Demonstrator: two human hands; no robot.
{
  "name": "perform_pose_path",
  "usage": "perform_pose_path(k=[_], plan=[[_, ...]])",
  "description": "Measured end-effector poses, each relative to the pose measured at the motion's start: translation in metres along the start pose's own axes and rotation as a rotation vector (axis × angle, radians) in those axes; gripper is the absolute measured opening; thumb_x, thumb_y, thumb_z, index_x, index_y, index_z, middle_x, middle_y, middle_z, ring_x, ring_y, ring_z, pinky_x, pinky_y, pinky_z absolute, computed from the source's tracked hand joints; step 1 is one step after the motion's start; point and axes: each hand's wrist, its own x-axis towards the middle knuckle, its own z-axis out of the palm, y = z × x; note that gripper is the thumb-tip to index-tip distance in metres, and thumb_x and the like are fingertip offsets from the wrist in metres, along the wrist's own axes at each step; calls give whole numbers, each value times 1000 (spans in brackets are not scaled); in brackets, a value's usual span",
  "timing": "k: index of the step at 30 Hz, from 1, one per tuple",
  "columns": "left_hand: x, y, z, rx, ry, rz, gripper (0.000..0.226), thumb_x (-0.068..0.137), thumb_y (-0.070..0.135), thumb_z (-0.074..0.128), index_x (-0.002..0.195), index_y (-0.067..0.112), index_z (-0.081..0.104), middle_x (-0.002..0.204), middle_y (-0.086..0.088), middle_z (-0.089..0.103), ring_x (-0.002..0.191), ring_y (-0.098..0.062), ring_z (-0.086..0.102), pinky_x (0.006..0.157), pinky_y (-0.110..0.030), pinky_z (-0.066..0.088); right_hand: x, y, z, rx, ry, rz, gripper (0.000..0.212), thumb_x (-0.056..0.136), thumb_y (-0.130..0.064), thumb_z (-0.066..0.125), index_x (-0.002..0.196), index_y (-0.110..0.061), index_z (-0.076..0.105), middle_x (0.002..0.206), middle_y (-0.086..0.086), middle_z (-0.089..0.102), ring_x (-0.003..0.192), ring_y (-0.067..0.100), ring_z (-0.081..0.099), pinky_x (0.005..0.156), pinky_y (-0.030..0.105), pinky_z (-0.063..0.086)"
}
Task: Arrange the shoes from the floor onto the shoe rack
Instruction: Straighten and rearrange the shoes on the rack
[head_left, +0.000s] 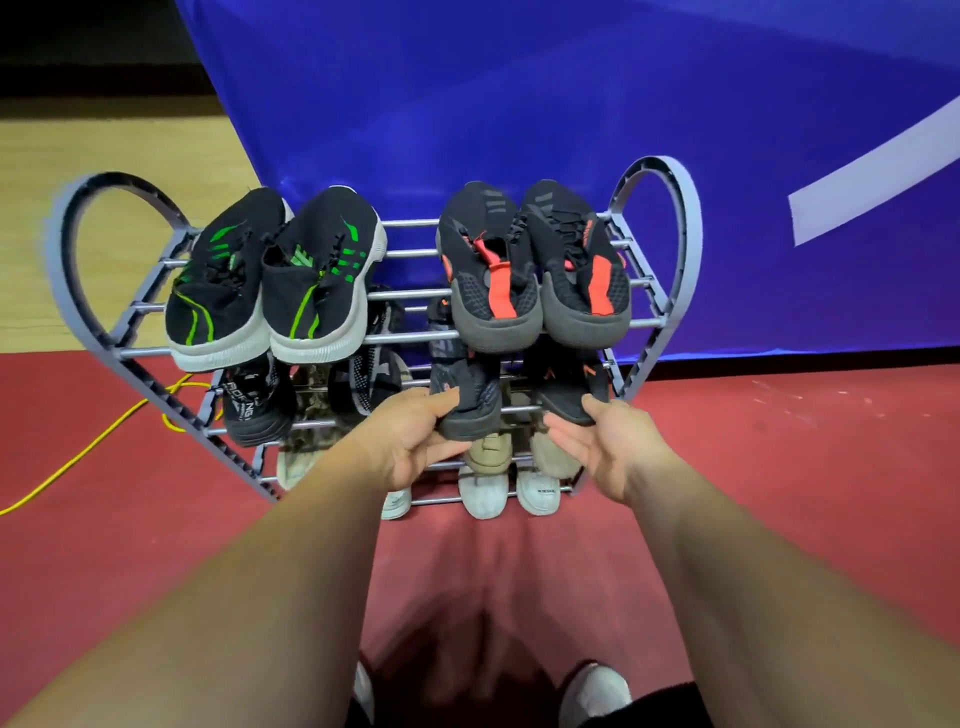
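Note:
A grey shoe rack (670, 218) with heart-shaped ends stands on the red floor. Its top shelf carries a black and green pair (270, 280) on the left and a black and red pair (535, 265) on the right. On the middle shelf, my left hand (410, 436) grips the heel of a black shoe (467, 400). My right hand (602, 441) holds the heel of its partner, a black shoe with orange marks (566, 389). Further left on that shelf sit a black lettered shoe (254, 405) and a black and grey knit shoe (371, 374). Pale shoes (488, 493) fill the bottom shelf.
A blue banner (519, 104) hangs right behind the rack. A yellow cable (78, 457) runs over the red floor at the left. Wooden flooring shows at the far left. My own feet in pale shoes (592, 691) are at the bottom edge.

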Motion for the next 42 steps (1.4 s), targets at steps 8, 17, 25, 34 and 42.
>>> perform_pose_path(k=[8,17,25,34,42], plan=[[34,-20,45,-72,88,-7,44,99,24,66,140,16,51,119,-10,73,101,-29,74,80,-41,63,-15,-19,-38,-77,-57,-38,26,109,-15,48,130,-3,57,115,20,74,93,32,78,71,35,63],[44,-24,49,-86,144,60,43,106,8,48,144,28,46,121,-1,71,93,-22,75,69,-38,63,-15,-19,-30,73,-131,-8,30,108,-13,48,133,1,55,114,22,75,98,33,77,82,39,64],[35,-14,51,-27,215,50,51,105,34,52,153,33,36,124,5,68,92,-17,72,64,-31,58,-31,-36,-48,-17,-214,22,27,107,-18,52,129,-6,63,110,17,77,91,27,78,71,33,64],[-3,13,-11,-11,299,10,49,99,57,50,117,14,63,110,-10,62,90,-27,64,69,-36,61,-58,-50,-59,-281,-363,130,29,103,-20,55,130,-16,65,91,13,77,62,17,72,58,27,61],[-42,22,-52,-7,100,-56,47,97,63,47,107,22,67,91,-4,75,74,-19,72,64,-33,57,-78,-51,-57,-499,-585,275,30,94,-15,59,119,-17,76,76,16,68,48,19,61,48,28,52]])
